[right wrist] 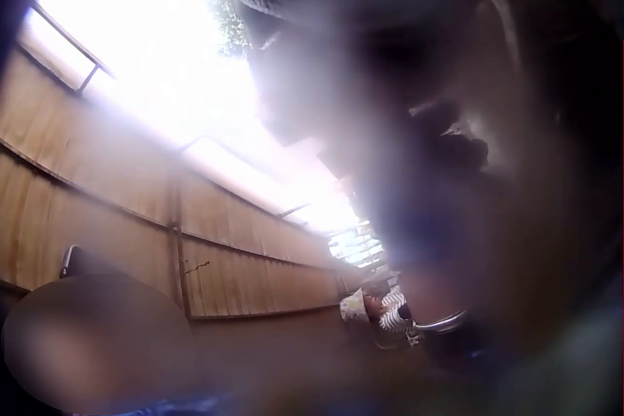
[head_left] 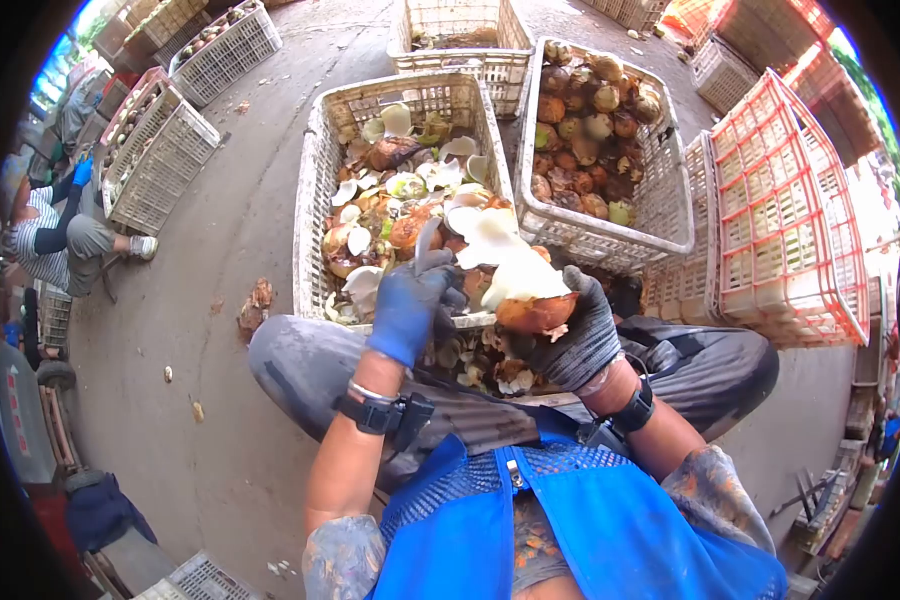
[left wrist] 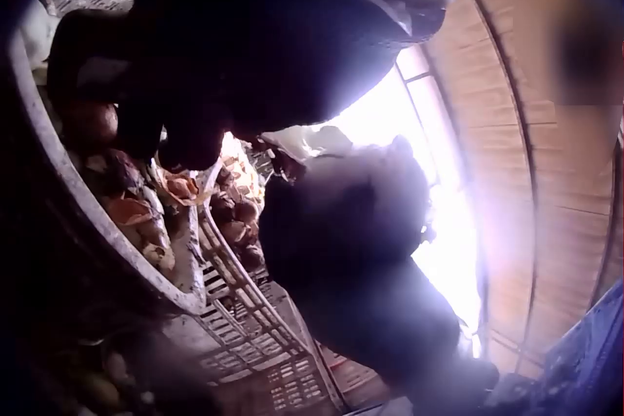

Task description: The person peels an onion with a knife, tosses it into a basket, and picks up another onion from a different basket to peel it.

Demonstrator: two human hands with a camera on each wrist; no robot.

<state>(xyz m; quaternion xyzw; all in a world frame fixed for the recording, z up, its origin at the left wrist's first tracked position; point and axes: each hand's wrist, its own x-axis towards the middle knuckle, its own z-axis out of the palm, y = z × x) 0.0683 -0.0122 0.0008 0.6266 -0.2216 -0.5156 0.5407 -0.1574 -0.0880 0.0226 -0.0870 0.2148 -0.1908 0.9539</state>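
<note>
My left hand [head_left: 410, 308], in a blue and dark glove, grips a small knife [head_left: 427, 240] whose blade points up from the fingers. To its right, my right hand [head_left: 584, 335], in a dark grey glove, holds a large onion [head_left: 536, 315] with brown skin below and bare white layers above. Both hands are over the near edge of a white crate [head_left: 308, 200] with onion peelings [head_left: 410, 185] in it. In the left wrist view the gloved left hand [left wrist: 234, 45] is dark against the light; the right wrist view is mostly blurred.
A second crate [head_left: 685, 215] of brown onions [head_left: 580, 125] stands at the right, beside stacked crates [head_left: 780, 210]. Another crate [head_left: 460, 60] is behind. More peelings [head_left: 515, 375] lie between my legs. On the left a person [head_left: 50, 225] sits beside crates [head_left: 160, 160].
</note>
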